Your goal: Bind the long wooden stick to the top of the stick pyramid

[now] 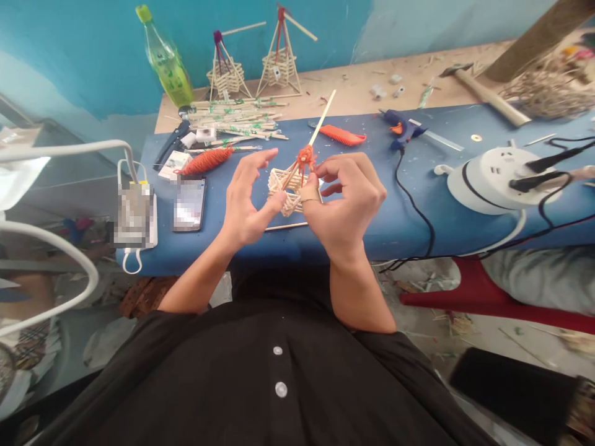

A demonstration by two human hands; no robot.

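Note:
A small frame of pale bamboo sticks (292,207) stands on the blue work surface in front of me. Orange yarn (305,159) is wound round its peak, and one long stick (325,114) slants up from there. My right hand (346,195) is at the frame's right side, thumb and forefinger pinched on the yarn just below the wrapping; a tan band circles the thumb. On the other side, my left hand (248,204) has its fingers spread, its thumb tip beside or touching the frame's left side; contact is hard to tell.
Behind are two similar stick frames (226,74), a green bottle (170,68) and bundled sticks (237,118). An orange yarn skein (207,162) and a phone (189,204) lie left. Rightward are an orange-handled cutter (343,135), glue gun (400,127), hammer (493,96) and white power strip (497,179).

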